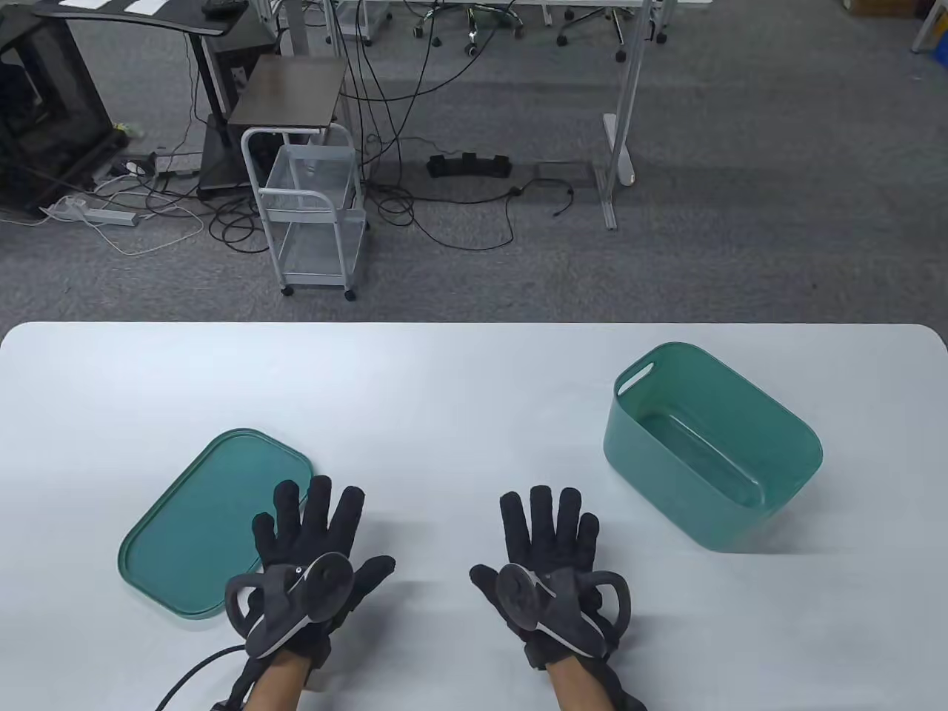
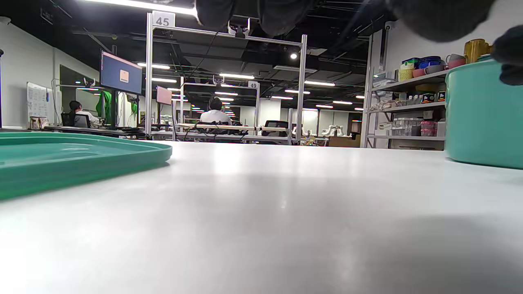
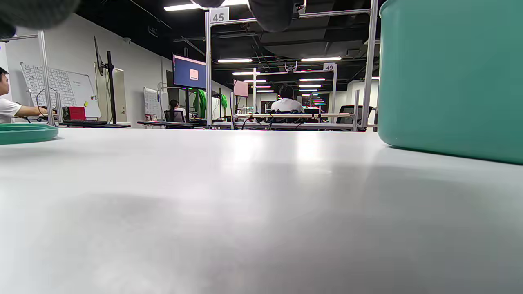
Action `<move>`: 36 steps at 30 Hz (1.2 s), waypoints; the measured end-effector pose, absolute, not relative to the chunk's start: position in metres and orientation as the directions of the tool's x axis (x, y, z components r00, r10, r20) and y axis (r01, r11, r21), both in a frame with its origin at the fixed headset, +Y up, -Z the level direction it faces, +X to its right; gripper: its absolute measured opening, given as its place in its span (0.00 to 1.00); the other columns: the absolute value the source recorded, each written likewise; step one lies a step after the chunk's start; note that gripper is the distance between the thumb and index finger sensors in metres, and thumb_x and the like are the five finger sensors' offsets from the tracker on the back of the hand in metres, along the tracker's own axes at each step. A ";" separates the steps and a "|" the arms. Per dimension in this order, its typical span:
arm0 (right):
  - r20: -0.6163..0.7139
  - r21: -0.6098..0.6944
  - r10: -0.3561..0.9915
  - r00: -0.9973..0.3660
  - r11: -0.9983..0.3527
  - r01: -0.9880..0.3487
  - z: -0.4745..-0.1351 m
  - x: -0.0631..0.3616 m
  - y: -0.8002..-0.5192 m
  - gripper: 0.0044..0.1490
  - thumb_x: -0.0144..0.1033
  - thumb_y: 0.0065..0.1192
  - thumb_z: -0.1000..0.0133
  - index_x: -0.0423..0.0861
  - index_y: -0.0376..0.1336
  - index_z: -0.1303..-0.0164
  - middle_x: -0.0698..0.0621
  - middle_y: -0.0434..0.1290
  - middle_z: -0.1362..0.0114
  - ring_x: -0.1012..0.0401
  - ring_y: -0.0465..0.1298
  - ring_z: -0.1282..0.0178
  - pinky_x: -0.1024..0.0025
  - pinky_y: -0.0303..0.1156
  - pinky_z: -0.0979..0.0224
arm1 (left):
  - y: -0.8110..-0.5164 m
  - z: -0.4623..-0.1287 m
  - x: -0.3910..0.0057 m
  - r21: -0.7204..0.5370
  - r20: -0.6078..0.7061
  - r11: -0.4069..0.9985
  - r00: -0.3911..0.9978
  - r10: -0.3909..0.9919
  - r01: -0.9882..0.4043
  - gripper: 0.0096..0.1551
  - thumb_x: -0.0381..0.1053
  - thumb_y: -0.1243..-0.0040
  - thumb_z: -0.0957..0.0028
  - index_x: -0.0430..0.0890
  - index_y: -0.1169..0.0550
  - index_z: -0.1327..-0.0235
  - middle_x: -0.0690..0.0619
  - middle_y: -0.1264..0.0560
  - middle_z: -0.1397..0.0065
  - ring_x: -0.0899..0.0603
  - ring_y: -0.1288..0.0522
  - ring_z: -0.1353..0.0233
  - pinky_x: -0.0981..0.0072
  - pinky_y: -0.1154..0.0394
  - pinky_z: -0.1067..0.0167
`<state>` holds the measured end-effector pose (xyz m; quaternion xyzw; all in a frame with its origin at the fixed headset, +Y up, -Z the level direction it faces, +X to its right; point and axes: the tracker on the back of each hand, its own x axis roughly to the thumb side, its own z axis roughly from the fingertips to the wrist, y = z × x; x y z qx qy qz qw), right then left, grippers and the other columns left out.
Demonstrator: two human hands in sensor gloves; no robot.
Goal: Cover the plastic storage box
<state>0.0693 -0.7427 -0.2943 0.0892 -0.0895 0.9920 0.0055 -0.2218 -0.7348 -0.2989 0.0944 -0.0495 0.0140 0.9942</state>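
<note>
A green plastic storage box (image 1: 715, 448) stands open and empty on the right of the white table (image 1: 459, 385). Its green lid (image 1: 200, 518) lies flat on the left. My left hand (image 1: 315, 537) lies flat with fingers spread, its outer fingers over the lid's right edge, holding nothing. My right hand (image 1: 552, 537) lies flat and spread on the table, left of the box and apart from it. The lid (image 2: 61, 161) and box (image 2: 484, 116) show in the left wrist view. The box (image 3: 451, 77) fills the right of the right wrist view, the lid (image 3: 24, 133) its far left.
The table's far edge (image 1: 474, 324) runs across the middle of the table view. Beyond it on the floor stand a white wire cart (image 1: 315, 211), desk legs (image 1: 618, 133) and loose cables (image 1: 415, 200).
</note>
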 end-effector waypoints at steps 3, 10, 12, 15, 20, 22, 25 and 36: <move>0.176 -0.168 0.006 -0.984 -0.985 -0.036 -0.295 0.070 -0.743 0.63 0.78 0.42 0.47 0.48 0.36 0.11 0.35 0.44 0.08 0.32 0.39 0.14 0.33 0.41 0.22 | -0.735 -0.298 -0.222 0.181 0.101 0.982 0.994 0.030 -0.048 0.58 0.84 0.50 0.55 0.62 0.46 0.11 0.47 0.53 0.05 0.26 0.59 0.10 0.21 0.56 0.23; 0.163 -0.193 0.011 -0.987 -0.980 -0.043 -0.295 0.071 -0.742 0.62 0.76 0.44 0.46 0.48 0.36 0.12 0.36 0.45 0.08 0.34 0.41 0.14 0.35 0.43 0.21 | -0.735 -0.299 -0.223 0.180 0.100 0.982 0.994 0.036 -0.054 0.57 0.83 0.50 0.54 0.62 0.45 0.11 0.47 0.52 0.05 0.26 0.59 0.10 0.21 0.56 0.23; 0.141 -0.204 0.011 -0.990 -0.978 -0.039 -0.295 0.073 -0.736 0.63 0.76 0.45 0.46 0.47 0.36 0.12 0.35 0.45 0.08 0.34 0.41 0.14 0.35 0.43 0.22 | -0.736 -0.299 -0.223 0.177 0.099 0.983 0.994 0.039 -0.056 0.57 0.83 0.49 0.54 0.62 0.45 0.11 0.47 0.52 0.05 0.26 0.59 0.10 0.21 0.56 0.23; 0.105 -0.272 0.062 -0.992 -0.958 -0.089 -0.295 0.078 -0.714 0.64 0.76 0.46 0.46 0.46 0.36 0.12 0.35 0.44 0.08 0.34 0.40 0.14 0.36 0.42 0.21 | -0.737 -0.298 -0.226 0.174 0.096 0.983 0.994 0.048 -0.064 0.57 0.83 0.49 0.54 0.62 0.45 0.11 0.46 0.51 0.05 0.26 0.58 0.10 0.21 0.56 0.23; 0.002 -0.317 0.056 -0.998 -0.947 -0.054 -0.304 0.100 -0.669 0.66 0.77 0.47 0.48 0.48 0.33 0.12 0.37 0.39 0.07 0.36 0.35 0.12 0.38 0.38 0.18 | -0.736 -0.299 -0.228 0.176 0.092 0.982 0.994 0.058 -0.074 0.57 0.83 0.49 0.54 0.61 0.44 0.11 0.46 0.50 0.06 0.26 0.57 0.10 0.21 0.55 0.23; -0.062 -0.314 0.075 -0.995 -0.948 -0.052 -0.310 0.113 -0.649 0.66 0.77 0.47 0.49 0.50 0.32 0.12 0.39 0.37 0.06 0.38 0.33 0.11 0.39 0.36 0.17 | -0.736 -0.299 -0.228 0.176 0.090 0.981 0.994 0.063 -0.078 0.57 0.82 0.49 0.54 0.61 0.44 0.11 0.46 0.50 0.06 0.26 0.57 0.10 0.21 0.55 0.23; -0.128 -0.342 0.055 -0.990 -0.940 -0.008 -0.321 0.136 -0.625 0.67 0.76 0.49 0.49 0.49 0.33 0.12 0.39 0.37 0.06 0.40 0.33 0.11 0.40 0.36 0.16 | -0.736 -0.299 -0.229 0.178 0.089 0.981 0.994 0.063 -0.078 0.57 0.82 0.49 0.54 0.61 0.44 0.11 0.46 0.50 0.06 0.26 0.57 0.10 0.21 0.55 0.23; -0.378 -0.152 0.079 -0.922 -0.988 -0.023 -0.350 0.204 -0.614 0.69 0.74 0.55 0.51 0.51 0.30 0.13 0.44 0.34 0.05 0.45 0.30 0.09 0.46 0.34 0.13 | -0.735 -0.299 -0.231 0.167 0.080 0.983 0.994 0.068 -0.080 0.56 0.82 0.49 0.54 0.61 0.44 0.11 0.46 0.50 0.06 0.26 0.57 0.10 0.22 0.55 0.23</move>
